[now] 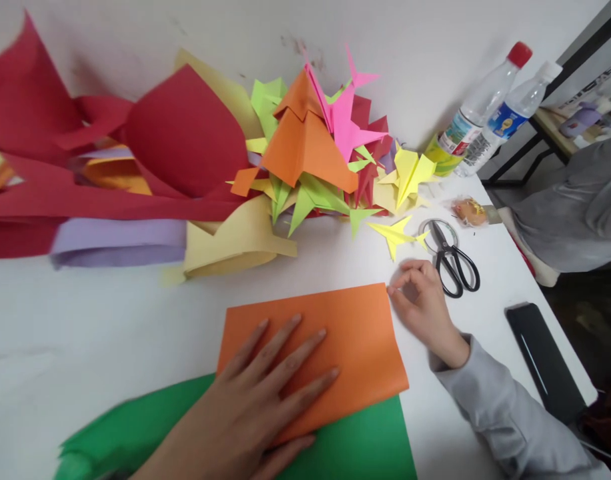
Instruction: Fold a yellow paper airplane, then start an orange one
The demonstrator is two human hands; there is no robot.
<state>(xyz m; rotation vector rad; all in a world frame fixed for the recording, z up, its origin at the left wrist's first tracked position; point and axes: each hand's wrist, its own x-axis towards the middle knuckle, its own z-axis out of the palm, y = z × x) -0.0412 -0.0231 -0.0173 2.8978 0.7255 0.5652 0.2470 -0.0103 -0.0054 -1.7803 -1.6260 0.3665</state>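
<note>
An orange sheet of paper [355, 340] lies on the table, its lower right edge curled as if doubled over. My left hand [265, 387] rests flat on the left part of it with fingers spread. Thumb and forefinger of my right hand [425, 307] pinch at the sheet's upper right corner. Beneath the orange paper is a green sheet [360, 443], whose left end is bent up and partly hidden by my left arm. Just beyond my right hand lie black-handled scissors [450, 257] and a yellow folded paper plane [394, 235].
Along the wall sits a heap of folded paper planes [305, 147], beside curled red paper [185, 133], a purple strip [120, 240] and a cream strip [235, 243]. Two plastic bottles [465, 127] stand at the back right. A black phone [545, 360] lies near the right edge, with a person's grey-clothed body [575, 207] beyond.
</note>
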